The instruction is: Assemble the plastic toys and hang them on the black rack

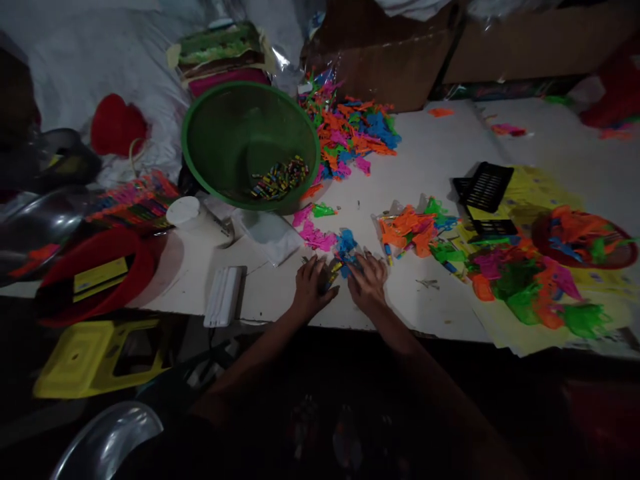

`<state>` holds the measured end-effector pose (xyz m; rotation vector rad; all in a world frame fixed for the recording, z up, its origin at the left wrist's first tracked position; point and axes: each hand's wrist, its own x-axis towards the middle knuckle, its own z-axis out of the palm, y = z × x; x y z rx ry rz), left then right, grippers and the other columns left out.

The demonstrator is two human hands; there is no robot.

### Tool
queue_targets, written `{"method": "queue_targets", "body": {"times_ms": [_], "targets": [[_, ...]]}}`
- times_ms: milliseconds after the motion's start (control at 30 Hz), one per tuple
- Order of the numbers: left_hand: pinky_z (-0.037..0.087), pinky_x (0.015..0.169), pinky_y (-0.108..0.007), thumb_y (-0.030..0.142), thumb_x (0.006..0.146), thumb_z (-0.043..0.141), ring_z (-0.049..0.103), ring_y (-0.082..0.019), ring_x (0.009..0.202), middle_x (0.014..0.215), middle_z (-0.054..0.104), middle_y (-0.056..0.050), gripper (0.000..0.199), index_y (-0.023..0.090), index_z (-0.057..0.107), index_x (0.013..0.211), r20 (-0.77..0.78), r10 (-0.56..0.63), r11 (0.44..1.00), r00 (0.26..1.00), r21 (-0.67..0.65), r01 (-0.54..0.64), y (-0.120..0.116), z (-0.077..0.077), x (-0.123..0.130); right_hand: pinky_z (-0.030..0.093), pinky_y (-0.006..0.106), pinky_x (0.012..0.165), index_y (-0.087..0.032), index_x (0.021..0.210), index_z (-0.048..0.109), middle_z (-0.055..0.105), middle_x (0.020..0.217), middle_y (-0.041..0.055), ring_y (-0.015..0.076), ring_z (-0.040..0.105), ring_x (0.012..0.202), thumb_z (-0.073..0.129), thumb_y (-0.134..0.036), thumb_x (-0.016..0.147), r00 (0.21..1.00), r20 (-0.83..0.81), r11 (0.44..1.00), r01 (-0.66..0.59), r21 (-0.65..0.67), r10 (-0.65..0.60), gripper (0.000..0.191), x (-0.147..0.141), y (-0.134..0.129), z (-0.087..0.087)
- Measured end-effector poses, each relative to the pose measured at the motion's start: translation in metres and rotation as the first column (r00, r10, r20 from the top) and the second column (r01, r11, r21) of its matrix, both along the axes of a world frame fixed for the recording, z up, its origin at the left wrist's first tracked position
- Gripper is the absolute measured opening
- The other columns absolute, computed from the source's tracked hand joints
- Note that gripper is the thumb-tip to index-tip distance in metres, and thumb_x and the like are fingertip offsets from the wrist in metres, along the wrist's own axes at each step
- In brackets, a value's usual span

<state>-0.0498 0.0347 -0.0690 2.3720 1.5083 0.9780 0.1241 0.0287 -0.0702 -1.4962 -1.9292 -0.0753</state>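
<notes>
My left hand (311, 283) rests on the white table with its fingers spread and the thumb apart. Small yellow striped sticks (332, 272) lie between it and my right hand. My right hand (369, 279) has its bent fingers on a blue plastic toy piece (346, 243), partly hidden under the fingertips. Just beyond my left hand are pink plastic pieces (320, 238) and a green one (324, 210). To the right of my right hand sits a small pile of orange plastic pieces (411, 228), with green and blue ones beside it.
A green basin (190, 160) holds many small striped sticks. Behind it is a heap of bright plastic pieces (350, 130). On the left stand a white cup (193, 217), a white power strip (223, 297) and a red basin (145, 267); on the right, black baskets (487, 187).
</notes>
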Motion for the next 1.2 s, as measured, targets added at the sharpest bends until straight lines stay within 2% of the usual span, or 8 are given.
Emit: {"method": "queue_targets", "body": {"times_ms": [133,367,533,700,867,1000,1100,1200], "targets": [[0.033,0.096,-0.043,0.046,0.064,0.066,0.035,-0.029,0.121,0.129,0.037,-0.019,0.081,0.015,0.029,0.129,0.143,0.125,0.992,0.982,-0.032,-0.122,-0.011,0.007,-0.012,0.017,0.046,0.103,-0.029,0.116,0.055,0.043,0.133,0.0043,0.0244,0.025,0.126,0.043,-0.025,0.085,0.995,0.081,0.994,-0.056,-0.095,0.064,0.033,-0.005,0.006,0.004],[0.043,0.079,-0.037,0.036,0.074,0.056,0.051,-0.022,0.088,0.091,0.054,-0.011,0.04,0.013,0.05,0.106,0.051,0.398,0.889,0.916,-0.269,-0.371,-0.027,0.012,-0.03,0.015,0.051,0.102,-0.028,0.11,0.059,0.038,0.137,0.0044,0.0268,0.02,0.129,0.044,-0.021,0.085,0.962,0.19,0.971,-0.166,-0.172,0.198,0.03,0.007,0.031,0.001],[0.04,0.078,-0.04,0.042,0.072,0.058,0.05,-0.026,0.086,0.086,0.054,-0.013,0.038,0.012,0.055,0.095,-0.221,0.364,0.869,0.905,-0.269,-0.415,-0.018,0.016,-0.013,0.014,0.051,0.103,-0.025,0.097,0.064,0.041,0.135,0.004,0.0265,0.023,0.128,0.045,-0.022,0.084,0.925,0.232,0.942,-0.25,-0.224,0.301,0.022,0.009,0.037,0.006],[0.038,0.079,-0.037,0.033,0.074,0.054,0.051,-0.026,0.091,0.093,0.056,-0.014,0.031,0.013,0.054,0.098,-0.344,0.228,0.884,0.911,-0.318,-0.342,-0.009,0.026,0.004,0.015,0.049,0.104,-0.024,0.092,0.065,0.043,0.133,0.004,0.026,0.025,0.127,0.046,-0.017,0.083,0.905,0.253,0.931,-0.289,-0.223,0.342,0.022,0.009,0.026,0.011],[0.04,0.071,-0.036,0.033,0.079,0.047,0.057,-0.027,0.084,0.089,0.06,-0.015,0.03,0.013,0.052,0.101,-0.329,0.273,0.738,0.904,-0.532,-0.416,0.0,0.034,-0.003,0.015,0.049,0.104,-0.025,0.091,0.065,0.047,0.131,0.0021,0.0249,0.028,0.126,0.047,-0.017,0.082,0.911,0.225,0.929,-0.298,-0.219,0.345,0.022,0.012,0.024,0.013],[0.042,0.072,-0.035,0.03,0.08,0.048,0.06,-0.025,0.08,0.08,0.063,-0.011,0.024,0.015,0.054,0.098,0.037,0.369,0.607,0.929,-0.766,-0.21,0.008,0.04,-0.02,0.018,0.049,0.102,-0.026,0.091,0.065,0.055,0.121,0.002,0.0233,0.035,0.121,0.048,-0.014,0.082,0.909,0.193,0.922,-0.331,-0.201,0.369,0.023,0.012,0.036,0.022],[0.046,0.073,-0.032,0.026,0.08,0.051,0.062,-0.02,0.078,0.078,0.064,-0.008,0.024,0.012,0.053,0.099,0.484,0.52,0.446,0.704,-0.857,0.26,0.009,0.045,-0.028,0.017,0.045,0.103,-0.027,0.095,0.064,0.063,0.103,0.0007,0.0187,0.046,0.108,0.047,-0.01,0.082,0.871,0.141,0.873,-0.438,-0.214,0.472,0.027,0.005,0.041,0.038],[0.048,0.076,-0.033,0.028,0.079,0.056,0.064,-0.02,0.081,0.088,0.066,-0.011,0.03,0.01,0.054,0.103,0.629,0.609,0.242,0.483,-0.727,0.643,0.003,0.05,-0.031,0.019,0.041,0.102,-0.027,0.097,0.064,0.065,0.089,-0.0003,0.0158,0.052,0.095,0.049,-0.01,0.081,0.788,0.099,0.779,-0.566,-0.269,0.607,0.028,-0.007,0.041,0.057]]}}
